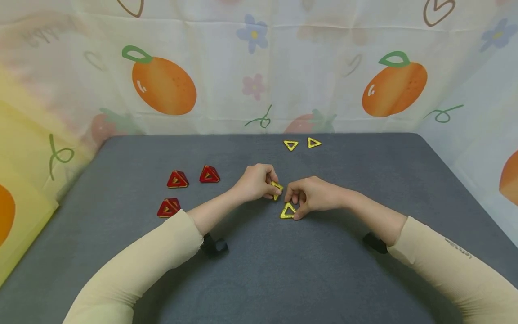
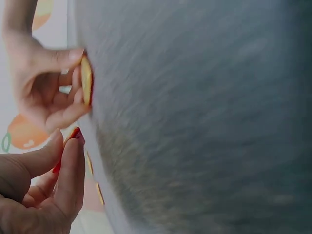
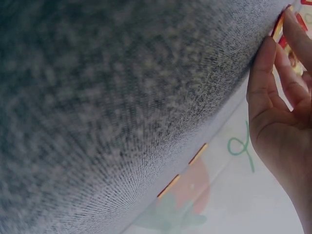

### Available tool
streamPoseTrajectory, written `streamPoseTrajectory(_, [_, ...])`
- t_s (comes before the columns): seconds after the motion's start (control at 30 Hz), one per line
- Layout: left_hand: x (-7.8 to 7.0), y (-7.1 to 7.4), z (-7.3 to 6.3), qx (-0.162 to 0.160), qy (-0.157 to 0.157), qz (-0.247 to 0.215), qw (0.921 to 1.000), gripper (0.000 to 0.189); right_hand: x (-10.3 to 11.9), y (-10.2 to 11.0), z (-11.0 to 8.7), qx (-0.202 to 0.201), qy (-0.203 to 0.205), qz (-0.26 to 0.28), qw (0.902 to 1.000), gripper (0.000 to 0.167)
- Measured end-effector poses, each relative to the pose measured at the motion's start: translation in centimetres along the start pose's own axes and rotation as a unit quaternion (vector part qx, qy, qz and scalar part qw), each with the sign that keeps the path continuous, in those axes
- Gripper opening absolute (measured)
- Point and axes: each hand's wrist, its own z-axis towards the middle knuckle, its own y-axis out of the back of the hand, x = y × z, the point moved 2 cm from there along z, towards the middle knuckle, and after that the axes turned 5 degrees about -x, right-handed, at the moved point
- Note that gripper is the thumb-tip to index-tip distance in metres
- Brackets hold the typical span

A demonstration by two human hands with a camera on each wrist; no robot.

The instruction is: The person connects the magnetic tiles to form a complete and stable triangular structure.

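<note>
Thumb and fingers of my left hand (image 1: 256, 182) pinch a triangular frame piece (image 1: 277, 184), yellow on one face and held tilted just off the table. Its red face (image 2: 79, 137) shows in the left wrist view. Close by on the right, my right hand (image 1: 317, 193) grips a second triangular frame piece (image 1: 288, 217) by its edges, thumb on one side and fingers on the other. This piece lies about flat at the tabletop, yellow face up. A narrow gap separates the two pieces.
Three red pyramids (image 1: 177, 180) made of triangular pieces stand left of my hands on the dark grey table (image 1: 259, 270). Two more yellow triangular pieces (image 1: 290, 142) lie near its far edge. A fruit-patterned curtain (image 1: 226, 90) hangs behind.
</note>
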Motion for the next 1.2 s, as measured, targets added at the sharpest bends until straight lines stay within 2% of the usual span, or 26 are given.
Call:
streamPoseTrajectory(0.17, [0.2,-0.6,-1.6,0.015,-0.004,0.003,0.9999,0.021,0.0,0.0,0.0,0.002,-0.002,0.002,1.0,0.034])
streamPoseTrajectory(0.37, [0.2,-0.9,-2.5,0.01,-0.022,0.017,0.9996,0.02,0.1,0.2,0.0,0.0,0.002,-0.004,1.0,0.034])
streamPoseTrajectory(0.77, [0.6,-2.0,-2.9,0.001,-0.055,0.011,0.9984,0.021,-0.3,-0.1,0.1,-0.003,0.009,-0.004,0.9999,0.037])
streamPoseTrajectory(0.97, [0.9,-2.1,-2.8,0.0,-0.071,0.011,0.9974,0.025,-0.1,0.0,0.0,0.001,0.008,-0.001,1.0,0.038])
streamPoseTrajectory(1.2, [1.3,-2.0,-2.7,0.03,-0.088,0.002,0.9957,0.035,0.1,0.1,0.0,0.004,0.005,-0.003,1.0,0.039])
